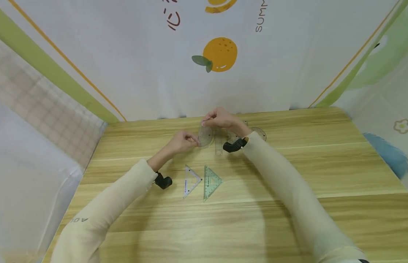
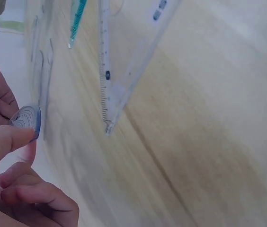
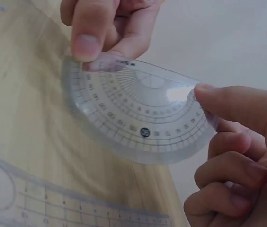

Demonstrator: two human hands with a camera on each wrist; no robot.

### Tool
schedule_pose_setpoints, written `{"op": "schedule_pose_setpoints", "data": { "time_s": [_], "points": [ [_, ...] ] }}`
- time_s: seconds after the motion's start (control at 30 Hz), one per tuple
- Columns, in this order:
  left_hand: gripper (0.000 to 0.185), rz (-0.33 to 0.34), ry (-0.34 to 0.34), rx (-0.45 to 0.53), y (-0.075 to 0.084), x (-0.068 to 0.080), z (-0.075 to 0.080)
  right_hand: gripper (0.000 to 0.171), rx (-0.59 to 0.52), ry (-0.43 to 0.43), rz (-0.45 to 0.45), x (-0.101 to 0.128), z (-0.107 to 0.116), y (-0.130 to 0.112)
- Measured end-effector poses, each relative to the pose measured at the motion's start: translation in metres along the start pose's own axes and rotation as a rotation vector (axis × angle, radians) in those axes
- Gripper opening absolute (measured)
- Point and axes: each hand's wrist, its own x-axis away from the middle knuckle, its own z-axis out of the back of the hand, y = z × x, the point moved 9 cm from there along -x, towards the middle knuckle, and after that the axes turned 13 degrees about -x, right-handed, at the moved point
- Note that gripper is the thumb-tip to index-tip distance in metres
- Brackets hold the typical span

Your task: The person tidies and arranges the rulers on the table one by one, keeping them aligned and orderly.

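A wooden table [image 1: 289, 204] fills the lower half of the head view, with a printed curtain [image 1: 125, 54] across the top. At frame centre, both hands hold a clear protractor [image 1: 206, 136] lifted above the table. The left hand [image 1: 181, 142] pinches its left edge between thumb and forefinger, other fingers curled. The right hand [image 1: 220, 118] pinches its upper edge the same way. Below centre lie two set squares, one clear [image 1: 191, 180], one green [image 1: 210, 182]. A ruler [image 1: 218, 146] lies just right of the protractor, and a second protractor [image 1: 259, 133] further right.
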Motion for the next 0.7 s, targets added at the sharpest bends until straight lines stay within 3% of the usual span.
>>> {"op": "schedule_pose_setpoints", "data": {
  "time_s": [0.3, 0.57, 0.7],
  "points": [
    [0.013, -0.074, 0.037, 0.069, 0.008, 0.012, 0.005, 0.014, -0.016, 0.041, 0.065, 0.013, -0.004, -0.012],
    [0.011, -0.057, 0.090, 0.161, 0.011, 0.022, 0.008, 0.022, -0.045, 0.082, 0.155, 0.024, -0.006, -0.027],
    [0.010, -0.092, 0.132, 0.148, 0.019, 0.029, 0.010, 0.019, -0.041, 0.074, 0.164, 0.031, -0.005, -0.030]
  ]
}}
